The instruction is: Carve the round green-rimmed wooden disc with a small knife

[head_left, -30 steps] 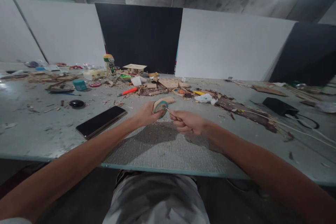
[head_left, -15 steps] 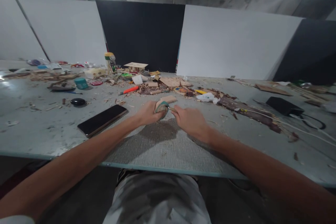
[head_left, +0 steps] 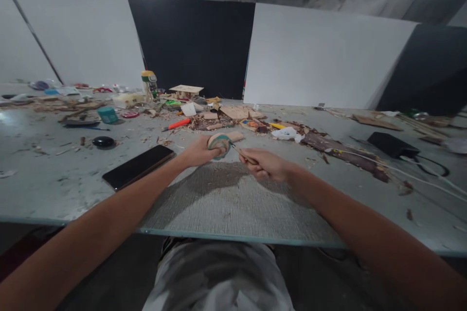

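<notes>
Above the middle of the table, my left hand (head_left: 199, 150) grips a round wooden piece (head_left: 218, 142) with teal paint on it. A bare, stubby wooden arm sticks out from behind it toward the right, like a spoon's handle; I cannot tell whether the two are joined. In my right hand (head_left: 268, 163) is a thin paintbrush (head_left: 248, 156) with a wooden handle. Its dark tip meets or nearly meets the right rim of the painted part. My left fingers hide part of the wood.
A phone (head_left: 138, 167) lies left of my hands, with a black mouse-like object (head_left: 103, 142) and a teal jar (head_left: 108, 115) beyond. An orange cutter (head_left: 178, 124), wood shavings and scraps spread behind. A bark strip (head_left: 339, 150) and a black box with a cable (head_left: 393, 146) are right.
My right hand has drawn back slightly and turned, so more of the brush handle shows. The wooden piece has tilted, showing more of its teal face. The whole view has shifted slightly.
</notes>
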Tool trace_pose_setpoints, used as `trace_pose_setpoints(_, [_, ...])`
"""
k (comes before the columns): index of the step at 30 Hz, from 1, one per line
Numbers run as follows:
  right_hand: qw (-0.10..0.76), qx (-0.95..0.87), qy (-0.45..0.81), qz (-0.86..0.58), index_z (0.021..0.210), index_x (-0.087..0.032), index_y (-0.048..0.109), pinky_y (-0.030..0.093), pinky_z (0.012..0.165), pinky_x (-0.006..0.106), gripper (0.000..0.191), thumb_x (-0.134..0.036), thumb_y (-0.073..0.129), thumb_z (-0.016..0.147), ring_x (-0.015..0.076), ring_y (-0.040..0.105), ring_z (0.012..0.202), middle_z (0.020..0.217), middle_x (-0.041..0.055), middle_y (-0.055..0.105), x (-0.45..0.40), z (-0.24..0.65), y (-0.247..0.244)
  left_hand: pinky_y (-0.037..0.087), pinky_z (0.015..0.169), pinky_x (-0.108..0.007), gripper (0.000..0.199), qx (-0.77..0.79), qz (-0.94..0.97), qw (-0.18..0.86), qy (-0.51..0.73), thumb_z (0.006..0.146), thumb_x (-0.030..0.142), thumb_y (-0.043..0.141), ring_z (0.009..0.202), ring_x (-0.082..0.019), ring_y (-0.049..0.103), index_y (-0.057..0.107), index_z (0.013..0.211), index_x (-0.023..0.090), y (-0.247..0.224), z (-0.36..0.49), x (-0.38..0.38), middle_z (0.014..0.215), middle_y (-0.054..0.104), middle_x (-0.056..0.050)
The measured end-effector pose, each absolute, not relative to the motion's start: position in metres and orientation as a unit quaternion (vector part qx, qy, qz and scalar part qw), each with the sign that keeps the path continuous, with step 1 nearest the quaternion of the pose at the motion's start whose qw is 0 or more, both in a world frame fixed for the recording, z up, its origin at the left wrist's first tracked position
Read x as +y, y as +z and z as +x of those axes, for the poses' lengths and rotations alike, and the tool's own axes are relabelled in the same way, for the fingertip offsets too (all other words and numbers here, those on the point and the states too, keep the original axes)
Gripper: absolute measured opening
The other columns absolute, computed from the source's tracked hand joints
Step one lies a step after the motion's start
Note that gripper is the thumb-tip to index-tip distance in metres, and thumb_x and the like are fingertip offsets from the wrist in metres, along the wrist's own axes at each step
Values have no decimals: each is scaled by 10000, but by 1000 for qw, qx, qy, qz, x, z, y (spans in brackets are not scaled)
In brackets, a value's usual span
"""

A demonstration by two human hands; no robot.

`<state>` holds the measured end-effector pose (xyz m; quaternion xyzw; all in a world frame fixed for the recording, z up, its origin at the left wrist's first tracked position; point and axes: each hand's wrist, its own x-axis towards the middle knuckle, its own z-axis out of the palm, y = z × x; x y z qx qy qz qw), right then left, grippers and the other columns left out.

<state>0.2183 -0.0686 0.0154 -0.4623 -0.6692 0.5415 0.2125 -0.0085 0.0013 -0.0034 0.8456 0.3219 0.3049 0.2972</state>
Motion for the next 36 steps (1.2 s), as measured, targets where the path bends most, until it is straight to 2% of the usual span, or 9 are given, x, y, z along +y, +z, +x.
trace_pose_setpoints(4, [247,-795,210,-512,733,-197,467,301,532,241,245,-315,406,940,125,440,603,673,-5,480,-68,212,11,411,649,-233,258,327,833,307,325,794,379,607,684,-111,497,639,867,134,-1,-6,-3,778,599,-19])
trace_pose_setpoints(7, [240,-814,126,-513,732,-190,498,302,580,266,291,-321,365,955,146,481,645,692,15,535,-70,207,10,394,612,-227,261,332,838,296,315,798,385,606,649,-106,481,643,844,131,0,-4,-5,734,584,-12])
trace_pose_setpoints(11, [222,-813,93,-530,754,-182,554,282,579,279,336,-325,338,968,154,490,622,689,33,580,-75,204,11,371,597,-225,266,325,845,285,314,809,396,604,639,-103,466,640,840,134,1,-4,-7,710,560,-2])
trace_pose_setpoints(16, [229,-810,45,-538,785,-192,552,250,558,279,249,-340,426,940,140,455,582,698,28,594,-79,204,13,355,584,-222,339,312,834,322,321,837,474,576,622,-98,446,616,822,138,1,-4,-8,691,532,3])
trace_pose_setpoints(24, [231,-813,46,-533,692,-195,498,246,551,278,325,-357,383,948,136,438,566,648,21,554,-77,207,17,434,671,-243,319,318,820,345,328,856,428,555,714,-119,535,640,925,129,-3,-4,0,833,621,-38])
trace_pose_setpoints(31, [238,-807,80,-535,707,-187,535,268,564,279,355,-349,338,954,145,469,588,646,21,551,-73,208,14,482,629,-234,259,295,816,382,317,781,351,658,681,-114,564,604,917,137,1,-2,-8,789,609,-27])
trace_pose_setpoints(36, [245,-796,135,-538,726,-182,566,289,570,274,362,-337,329,952,145,464,582,637,16,534,-73,207,13,467,611,-228,246,289,821,373,321,819,373,615,653,-99,529,611,888,138,-1,-2,-6,763,586,-18])
